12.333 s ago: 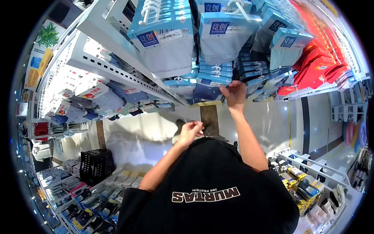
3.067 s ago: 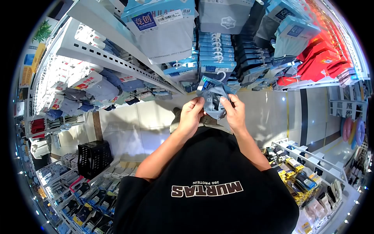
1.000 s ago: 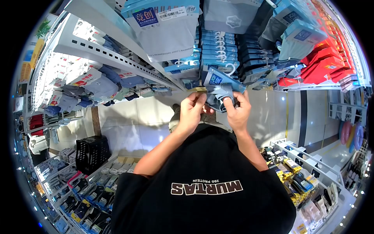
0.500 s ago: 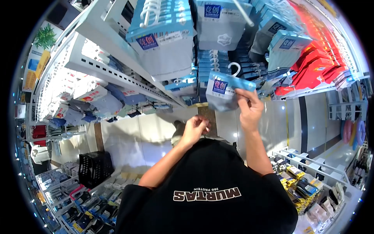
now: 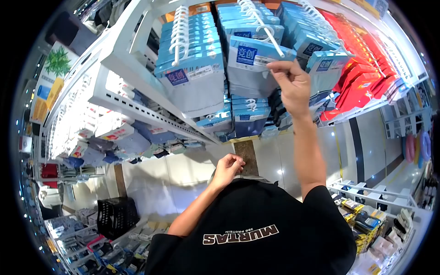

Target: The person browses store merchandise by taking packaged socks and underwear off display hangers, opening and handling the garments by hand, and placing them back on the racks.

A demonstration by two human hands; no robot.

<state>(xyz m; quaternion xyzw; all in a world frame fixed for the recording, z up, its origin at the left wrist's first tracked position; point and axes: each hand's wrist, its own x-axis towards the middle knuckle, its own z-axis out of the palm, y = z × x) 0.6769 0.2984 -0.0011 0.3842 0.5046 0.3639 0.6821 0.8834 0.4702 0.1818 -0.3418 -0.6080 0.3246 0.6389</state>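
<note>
My right hand [image 5: 293, 87] is raised at the rack and pinches the right edge of a hanging garment package [image 5: 251, 75]. That package has a light blue top, a dark blue label and a grey lower part. It is at the tip of a white display peg [image 5: 271, 40], in front of similar packages; my fingers partly cover its right side. Whether its hook is on the peg, I cannot tell. My left hand [image 5: 228, 170] is low in front of my black shirt, fingers curled together, with nothing visible in them.
Rows of blue packages [image 5: 192, 87] hang left of the peg, and red packages [image 5: 355, 75] hang at the right. A white perforated shelf rail [image 5: 137, 112] runs along the left. A black basket [image 5: 117, 216] stands on the tiled floor. Low bins of packaged goods [image 5: 366, 220] are behind me.
My right hand has lifted the package up from below the rack to the peg's tip. My left hand stays near my body, with its fingers a little more closed. The view has shifted slightly.
</note>
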